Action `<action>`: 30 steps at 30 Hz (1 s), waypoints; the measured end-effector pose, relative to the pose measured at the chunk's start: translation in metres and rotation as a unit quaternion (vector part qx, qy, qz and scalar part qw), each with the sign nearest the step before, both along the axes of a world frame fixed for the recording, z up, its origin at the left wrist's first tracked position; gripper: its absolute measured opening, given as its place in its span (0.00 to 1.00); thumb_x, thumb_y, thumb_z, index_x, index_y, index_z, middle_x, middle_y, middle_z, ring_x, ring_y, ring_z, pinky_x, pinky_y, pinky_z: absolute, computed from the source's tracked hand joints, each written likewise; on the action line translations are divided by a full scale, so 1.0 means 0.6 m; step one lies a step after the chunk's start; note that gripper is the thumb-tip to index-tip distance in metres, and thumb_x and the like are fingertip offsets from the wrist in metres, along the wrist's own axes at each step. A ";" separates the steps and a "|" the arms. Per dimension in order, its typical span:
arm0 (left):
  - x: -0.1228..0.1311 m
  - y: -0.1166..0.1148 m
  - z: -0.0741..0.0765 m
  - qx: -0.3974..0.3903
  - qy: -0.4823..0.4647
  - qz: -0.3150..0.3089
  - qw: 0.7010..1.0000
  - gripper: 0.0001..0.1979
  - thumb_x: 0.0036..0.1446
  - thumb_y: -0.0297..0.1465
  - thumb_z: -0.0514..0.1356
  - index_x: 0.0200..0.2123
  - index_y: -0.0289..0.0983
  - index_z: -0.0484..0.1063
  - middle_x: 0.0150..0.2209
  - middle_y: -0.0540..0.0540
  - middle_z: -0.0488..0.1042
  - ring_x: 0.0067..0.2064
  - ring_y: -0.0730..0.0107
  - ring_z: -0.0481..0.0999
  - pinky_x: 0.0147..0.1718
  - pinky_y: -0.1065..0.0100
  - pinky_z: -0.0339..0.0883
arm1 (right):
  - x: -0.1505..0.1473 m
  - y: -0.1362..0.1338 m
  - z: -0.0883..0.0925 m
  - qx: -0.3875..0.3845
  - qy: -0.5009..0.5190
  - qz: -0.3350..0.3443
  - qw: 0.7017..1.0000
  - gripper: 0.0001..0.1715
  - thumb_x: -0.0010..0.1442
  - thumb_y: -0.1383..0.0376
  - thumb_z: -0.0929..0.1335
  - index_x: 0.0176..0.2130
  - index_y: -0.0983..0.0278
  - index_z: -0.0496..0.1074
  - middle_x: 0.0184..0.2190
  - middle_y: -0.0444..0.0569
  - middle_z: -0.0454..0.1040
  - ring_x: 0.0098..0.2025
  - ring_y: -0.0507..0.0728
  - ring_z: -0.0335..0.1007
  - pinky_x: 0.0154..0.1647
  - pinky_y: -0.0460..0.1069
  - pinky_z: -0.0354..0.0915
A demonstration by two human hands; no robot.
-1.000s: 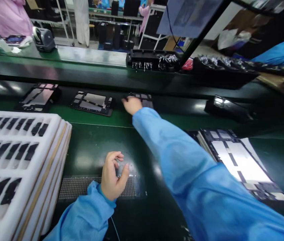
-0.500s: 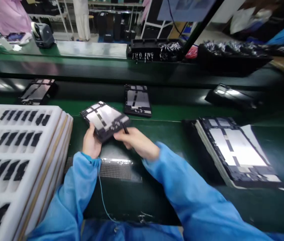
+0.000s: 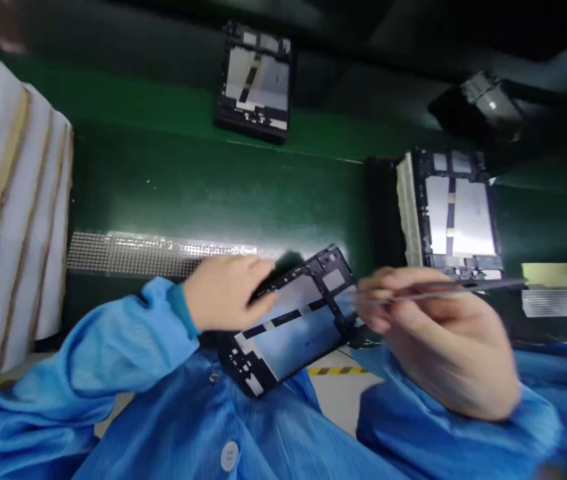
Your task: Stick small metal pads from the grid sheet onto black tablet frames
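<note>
Tablet frame (image 3: 293,327) held up in both hands, over blue smock (image 3: 263,433), off green surface (image 3: 203,187). Left hand (image 3: 226,293) across frame's upper edge, fingers (image 3: 258,283) together on it. Right hand (image 3: 433,340) just beside frame's right end, fingers together, pinching thin metal tool (image 3: 443,288). Frame tilted, long axis lower left to upper right. Second frame (image 3: 451,213) lying on surface beyond.

Tablet frames (image 3: 254,81) lie on a green conveyor belt (image 3: 203,187).
</note>
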State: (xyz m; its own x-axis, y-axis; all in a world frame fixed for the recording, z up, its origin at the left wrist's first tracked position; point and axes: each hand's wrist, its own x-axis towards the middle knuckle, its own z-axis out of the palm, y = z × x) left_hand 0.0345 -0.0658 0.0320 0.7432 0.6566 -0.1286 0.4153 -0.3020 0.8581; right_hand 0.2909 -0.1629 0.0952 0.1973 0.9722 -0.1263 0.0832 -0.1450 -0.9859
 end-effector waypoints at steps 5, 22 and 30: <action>-0.066 0.085 -0.003 0.118 0.105 -0.057 0.986 0.09 0.66 0.35 0.60 0.39 0.40 0.80 0.31 0.49 0.77 0.32 0.68 0.71 0.34 0.65 0.54 | -0.077 0.092 -0.090 0.024 -0.077 0.176 0.981 0.08 0.68 0.62 0.81 0.48 0.56 0.88 0.47 0.48 0.89 0.48 0.57 0.87 0.52 0.54 0.82; -0.044 0.100 -0.020 0.143 0.242 -0.114 0.953 0.03 0.66 0.31 0.66 0.39 0.41 0.82 0.28 0.53 0.76 0.29 0.70 0.64 0.35 0.64 0.49 | -0.082 0.120 -0.135 0.009 -0.153 0.237 0.959 0.05 0.73 0.62 0.78 0.47 0.59 0.83 0.47 0.47 0.89 0.49 0.57 0.88 0.56 0.53 0.83; -0.047 0.099 -0.036 0.156 0.174 -0.092 0.968 0.06 0.63 0.31 0.63 0.38 0.40 0.82 0.26 0.52 0.73 0.34 0.66 0.76 0.47 0.63 0.70 | -0.132 -0.044 -0.135 0.018 -0.039 0.004 0.999 0.07 0.75 0.61 0.75 0.53 0.53 0.80 0.43 0.48 0.87 0.46 0.61 0.88 0.49 0.60 0.86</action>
